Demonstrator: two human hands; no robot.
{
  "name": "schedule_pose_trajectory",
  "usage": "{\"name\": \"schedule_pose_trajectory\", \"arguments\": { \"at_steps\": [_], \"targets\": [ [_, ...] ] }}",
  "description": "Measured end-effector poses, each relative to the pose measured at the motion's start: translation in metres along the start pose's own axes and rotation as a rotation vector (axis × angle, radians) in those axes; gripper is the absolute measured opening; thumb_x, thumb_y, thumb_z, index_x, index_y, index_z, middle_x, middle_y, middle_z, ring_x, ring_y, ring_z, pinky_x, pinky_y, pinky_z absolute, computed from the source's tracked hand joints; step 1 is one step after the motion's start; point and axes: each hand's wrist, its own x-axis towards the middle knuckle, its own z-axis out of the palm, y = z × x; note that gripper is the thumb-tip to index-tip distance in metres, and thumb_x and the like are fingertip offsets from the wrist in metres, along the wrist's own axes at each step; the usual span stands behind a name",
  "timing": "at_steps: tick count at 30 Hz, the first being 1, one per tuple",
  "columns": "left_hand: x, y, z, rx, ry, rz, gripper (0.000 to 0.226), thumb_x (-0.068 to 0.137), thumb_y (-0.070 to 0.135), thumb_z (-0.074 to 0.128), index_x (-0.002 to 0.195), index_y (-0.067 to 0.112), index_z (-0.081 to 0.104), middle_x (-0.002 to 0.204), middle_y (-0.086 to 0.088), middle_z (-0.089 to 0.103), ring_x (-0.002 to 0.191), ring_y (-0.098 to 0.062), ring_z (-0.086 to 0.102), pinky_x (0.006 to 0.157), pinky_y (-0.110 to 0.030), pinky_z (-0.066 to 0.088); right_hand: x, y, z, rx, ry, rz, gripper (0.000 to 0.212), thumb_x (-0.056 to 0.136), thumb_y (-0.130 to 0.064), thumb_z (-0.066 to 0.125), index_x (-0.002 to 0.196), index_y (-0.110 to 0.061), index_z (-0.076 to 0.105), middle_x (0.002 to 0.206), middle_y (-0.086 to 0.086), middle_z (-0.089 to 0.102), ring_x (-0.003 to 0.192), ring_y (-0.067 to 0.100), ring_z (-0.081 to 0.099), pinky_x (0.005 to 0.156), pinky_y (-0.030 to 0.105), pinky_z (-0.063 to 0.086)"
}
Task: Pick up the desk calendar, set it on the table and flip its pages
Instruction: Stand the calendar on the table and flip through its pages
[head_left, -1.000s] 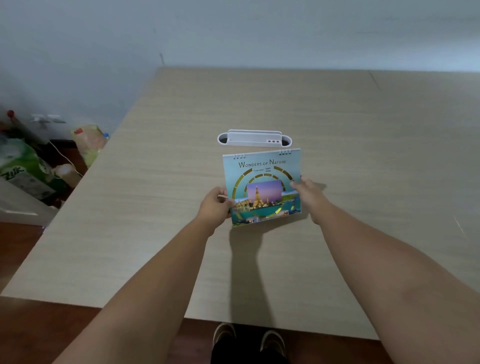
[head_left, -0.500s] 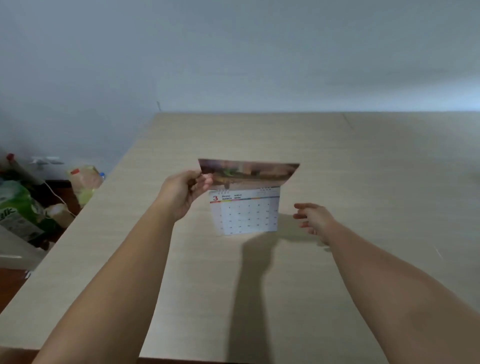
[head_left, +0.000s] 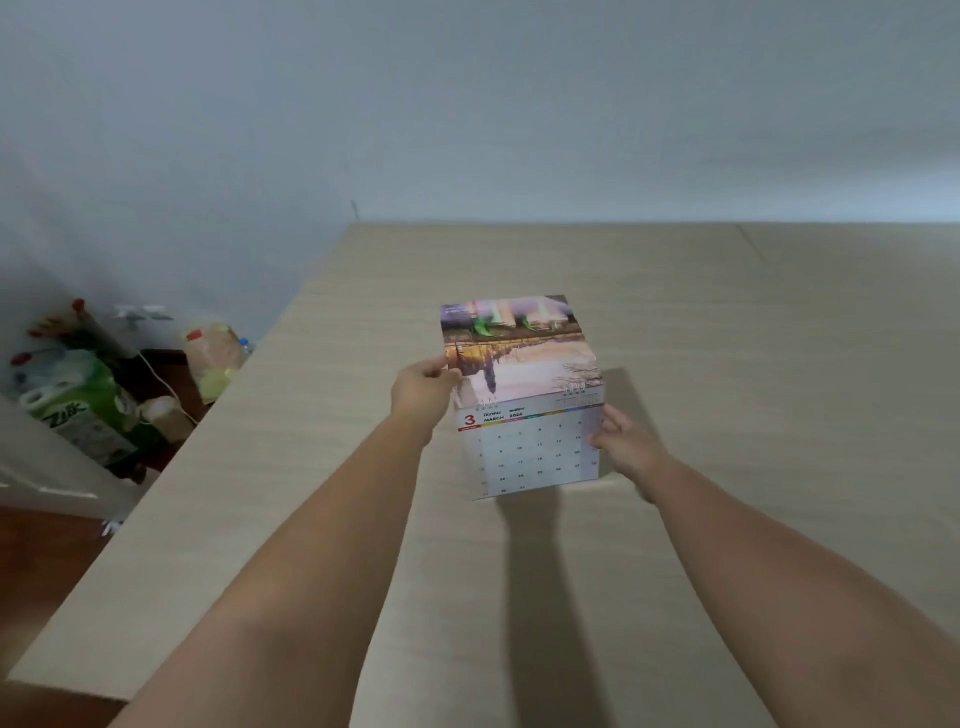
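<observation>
The desk calendar (head_left: 530, 452) stands on the light wooden table (head_left: 727, 338), showing the March page with a red 3. Above its spiral rings a flipped page (head_left: 519, 343) with an upside-down landscape photo is raised. My left hand (head_left: 423, 392) pinches that page at its left edge. My right hand (head_left: 626, 447) grips the right edge of the calendar, fingers over the March page. The white holder seen earlier is hidden behind the raised page.
The table runs to a pale wall at the back. Left of the table, on the floor, stand a green pack (head_left: 85, 415), plastic bags (head_left: 215, 358), bottles and a white cable. The table's left edge slants toward me.
The cover and pages have been flipped up past the rings. The raised page now stands more upright. My right hand has moved from the table onto the calendar's right edge.
</observation>
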Motion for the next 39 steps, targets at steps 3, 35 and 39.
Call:
{"name": "schedule_pose_trajectory", "arguments": {
  "at_steps": [3,35,39],
  "targets": [
    [-0.013,-0.015,0.004,-0.022,-0.124,-0.033,0.027,0.083,0.018,0.057,0.096,0.031,0.076,0.094,0.001,0.072,0.082,-0.019,0.057,0.077,-0.032,0.045,-0.002,0.005,0.001,0.031,0.013,-0.008,0.067,0.087,0.002,0.05,0.146,-0.028,0.037,0.146,0.006,0.047,0.119,0.011,0.05,0.08,0.023,0.038],
    [-0.08,-0.05,0.015,-0.015,-0.246,-0.05,0.038,0.083,0.021,0.051,0.117,0.036,0.06,0.103,0.017,0.067,0.088,0.001,0.06,0.065,-0.017,0.043,-0.041,0.011,-0.004,-0.1,0.088,-0.089,0.036,0.081,-0.003,0.054,0.114,-0.017,0.059,0.088,-0.004,0.067,0.079,0.015,0.066,0.065,0.029,0.052],
    [-0.078,-0.047,0.001,-0.048,-0.21,-0.066,0.026,0.079,0.026,0.053,0.092,0.032,0.075,0.087,0.015,0.075,0.076,-0.006,0.065,0.066,-0.02,0.045,-0.045,-0.001,-0.016,0.135,-0.083,0.065,0.021,0.083,-0.001,0.054,0.098,-0.006,0.067,0.084,0.009,0.069,0.068,0.02,0.065,0.065,0.032,0.055]
  ]
}}
